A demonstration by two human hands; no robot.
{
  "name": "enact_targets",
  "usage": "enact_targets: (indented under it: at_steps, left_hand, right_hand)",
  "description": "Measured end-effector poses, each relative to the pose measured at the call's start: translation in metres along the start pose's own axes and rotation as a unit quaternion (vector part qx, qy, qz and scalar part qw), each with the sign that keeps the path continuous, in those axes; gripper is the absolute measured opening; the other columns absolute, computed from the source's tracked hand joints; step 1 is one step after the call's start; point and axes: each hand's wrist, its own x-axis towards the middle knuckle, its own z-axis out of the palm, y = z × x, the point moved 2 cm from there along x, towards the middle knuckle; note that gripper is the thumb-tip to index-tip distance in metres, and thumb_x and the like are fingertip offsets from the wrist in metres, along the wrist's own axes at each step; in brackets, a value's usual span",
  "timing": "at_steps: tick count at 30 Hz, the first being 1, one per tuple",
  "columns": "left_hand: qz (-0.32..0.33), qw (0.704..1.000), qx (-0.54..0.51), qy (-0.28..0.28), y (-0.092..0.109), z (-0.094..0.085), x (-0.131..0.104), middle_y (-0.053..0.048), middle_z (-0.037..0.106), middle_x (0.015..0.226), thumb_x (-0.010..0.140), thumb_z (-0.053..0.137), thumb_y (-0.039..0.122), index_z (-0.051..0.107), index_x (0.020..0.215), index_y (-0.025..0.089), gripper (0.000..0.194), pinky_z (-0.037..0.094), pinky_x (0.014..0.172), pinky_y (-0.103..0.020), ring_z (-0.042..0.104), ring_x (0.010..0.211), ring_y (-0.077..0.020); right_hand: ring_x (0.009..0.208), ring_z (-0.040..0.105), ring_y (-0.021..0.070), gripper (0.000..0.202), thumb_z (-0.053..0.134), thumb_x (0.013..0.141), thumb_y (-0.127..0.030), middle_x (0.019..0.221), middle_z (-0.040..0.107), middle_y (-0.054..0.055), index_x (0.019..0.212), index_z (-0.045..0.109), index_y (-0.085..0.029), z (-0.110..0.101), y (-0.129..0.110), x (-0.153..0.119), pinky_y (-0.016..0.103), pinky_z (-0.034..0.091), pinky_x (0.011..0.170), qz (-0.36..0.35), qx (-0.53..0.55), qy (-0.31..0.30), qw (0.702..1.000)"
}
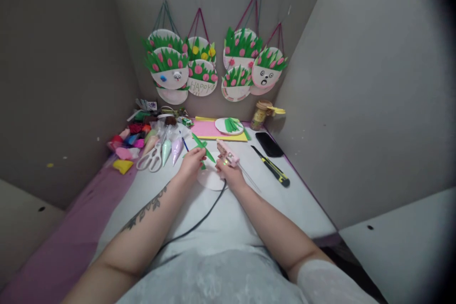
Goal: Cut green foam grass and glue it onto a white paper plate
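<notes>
My left hand (pixel 194 159) is closed on a green paper leaf (pixel 204 147), which slants over the work from upper left to lower right. In my right hand (pixel 230 171) is a pink glue gun (pixel 228 153), its black cord (pixel 203 221) trailing down toward my lap. A small light glows on the gun. Beneath both hands lies a white paper plate (pixel 210 181), partly covered by them. Bits of green paper show beside my left fingers. A white glue stick (pixel 251 179) appears to stick out of the gun's back end.
White scissors (pixel 151 157), piping bags (pixel 171 151) and coloured clay or felt pieces (pixel 124 153) lie left. A plate of green leaves (pixel 233 126) rests on pink paper (pixel 204 129) behind. Rightward are a utility knife (pixel 272 168), a phone (pixel 269 145) and a jar (pixel 261 115). Decorated plates (pixel 169 73) hang behind.
</notes>
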Motion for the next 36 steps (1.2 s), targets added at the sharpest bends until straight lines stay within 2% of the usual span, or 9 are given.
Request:
enact_targets:
  at_steps: [4, 6, 9, 11, 14, 20, 24, 28, 36]
  left_hand:
    - [-0.052, 0.993, -0.101, 0.002, 0.002, -0.001, 0.002, 0.005, 0.048, 0.053, 0.066, 0.079, 0.025, 0.054, 0.063, 0.016, 0.027, 0.029, 0.046, -0.019, 0.047, 0.049, -0.0067]
    - [-0.070, 0.985, -0.155, -0.028, 0.004, 0.001, 0.001, 0.006, 0.049, 0.054, 0.069, 0.079, 0.023, 0.055, 0.067, 0.016, 0.025, 0.033, 0.046, -0.018, 0.048, 0.049, -0.0065]
    - [-0.069, 0.967, -0.227, -0.091, 0.009, 0.001, -0.001, 0.005, 0.055, 0.059, 0.072, 0.078, 0.021, 0.057, 0.073, 0.017, 0.021, 0.039, 0.049, -0.017, 0.052, 0.051, -0.0066]
    - [-0.062, 0.955, -0.267, -0.118, 0.011, -0.001, -0.001, 0.005, 0.059, 0.063, 0.074, 0.076, 0.018, 0.058, 0.075, 0.017, 0.019, 0.042, 0.052, -0.018, 0.055, 0.053, -0.0065]
    - [-0.062, 0.942, -0.302, -0.132, 0.013, -0.005, 0.001, 0.004, 0.063, 0.066, 0.076, 0.073, 0.014, 0.061, 0.079, 0.017, 0.013, 0.047, 0.058, -0.020, 0.060, 0.058, -0.0085]
    - [-0.074, 0.929, -0.318, -0.173, 0.015, -0.006, 0.001, -0.001, 0.070, 0.075, 0.075, 0.069, 0.013, 0.063, 0.069, 0.016, 0.010, 0.051, 0.071, -0.028, 0.067, 0.080, -0.0162]
    - [-0.066, 0.936, -0.299, -0.174, 0.014, -0.004, 0.000, -0.002, 0.069, 0.075, 0.071, 0.069, 0.010, 0.064, 0.065, 0.015, 0.009, 0.049, 0.070, -0.027, 0.066, 0.077, -0.0153]
    - [-0.054, 0.945, -0.273, -0.173, 0.013, -0.002, 0.000, -0.002, 0.067, 0.074, 0.068, 0.068, 0.008, 0.063, 0.063, 0.015, 0.010, 0.049, 0.072, -0.026, 0.065, 0.075, -0.0143]
    - [-0.064, 0.953, -0.243, -0.168, 0.010, -0.002, 0.000, -0.002, 0.067, 0.077, 0.066, 0.067, 0.006, 0.062, 0.065, 0.015, 0.011, 0.049, 0.072, -0.026, 0.064, 0.075, -0.0139]
  right_hand:
    - [0.053, 0.054, 0.0110, 0.047, 0.071, 0.066, -0.052, 0.065, 0.063, 0.000, 0.095, 0.064, -0.016, 0.001, 0.005, 0.004, 0.021, 0.043, 0.049, -0.012, 0.059, -0.014, 0.998]
    - [0.051, 0.054, 0.0106, 0.048, 0.072, 0.067, -0.055, 0.068, 0.065, 0.001, 0.093, 0.064, -0.016, 0.001, 0.004, 0.002, 0.021, 0.042, 0.048, -0.019, 0.084, -0.034, 0.996]
    - [0.052, 0.055, 0.0111, 0.047, 0.073, 0.066, -0.058, 0.067, 0.065, 0.002, 0.087, 0.066, -0.016, 0.002, 0.001, -0.002, 0.023, 0.044, 0.052, -0.046, 0.119, -0.106, 0.986]
    - [0.053, 0.055, 0.0117, 0.044, 0.073, 0.067, -0.058, 0.062, 0.063, 0.001, 0.082, 0.067, -0.017, 0.001, 0.001, -0.005, 0.024, 0.045, 0.054, -0.064, 0.112, -0.152, 0.980]
    - [0.050, 0.053, 0.0119, 0.040, 0.075, 0.067, -0.054, 0.056, 0.060, -0.001, 0.082, 0.070, -0.017, 0.000, 0.004, -0.006, 0.025, 0.043, 0.053, -0.058, 0.059, -0.171, 0.982]
    - [0.054, 0.055, 0.0138, 0.035, 0.077, 0.064, -0.046, 0.058, 0.061, 0.000, 0.082, 0.071, -0.017, 0.000, -0.001, -0.011, 0.026, 0.043, 0.053, -0.010, 0.000, -0.139, 0.990]
    - [0.053, 0.053, 0.0123, 0.030, 0.074, 0.067, -0.039, 0.059, 0.061, -0.003, 0.089, 0.071, -0.018, 0.001, -0.007, -0.013, 0.024, 0.042, 0.052, -0.009, -0.040, -0.128, 0.991]
    - [0.051, 0.051, 0.0114, 0.025, 0.072, 0.070, -0.038, 0.059, 0.059, -0.003, 0.086, 0.071, -0.019, 0.000, -0.006, -0.012, 0.023, 0.039, 0.049, -0.028, -0.076, -0.125, 0.989]
    - [0.055, 0.051, 0.0125, 0.034, 0.069, 0.073, -0.035, 0.070, 0.066, 0.000, 0.104, 0.073, -0.022, 0.000, -0.006, -0.010, 0.024, 0.041, 0.051, -0.071, -0.069, -0.136, 0.986]
